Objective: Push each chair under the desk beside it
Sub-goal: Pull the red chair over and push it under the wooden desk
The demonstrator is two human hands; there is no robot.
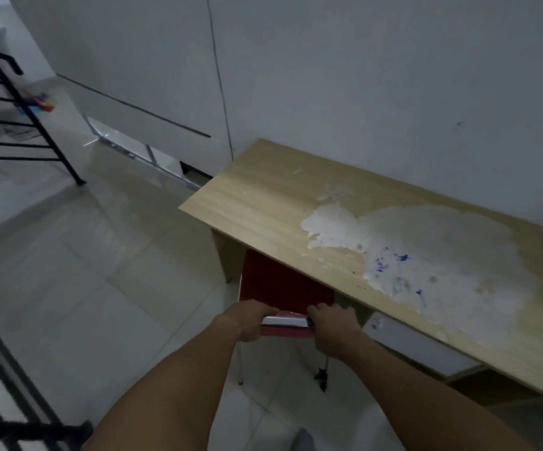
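Observation:
A red chair (280, 284) with thin metal legs stands at the front edge of a light wooden desk (263, 203), and its seat reaches partly beneath the desktop. My left hand (249, 320) grips the left end of the chair's backrest. My right hand (335, 327) grips the right end. Between my hands a shiny strip of the backrest top shows. The far part of the seat is hidden by the desktop, which carries a large white patch of peeled surface with blue specks.
The desk stands against a white wall (393, 92). A black metal railing (19, 102) runs at the left, and another black rail (19, 402) at the lower left. Pale floor tiles (101, 271) spread to the left of the desk. A white shelf (420, 346) sits under the desktop at right.

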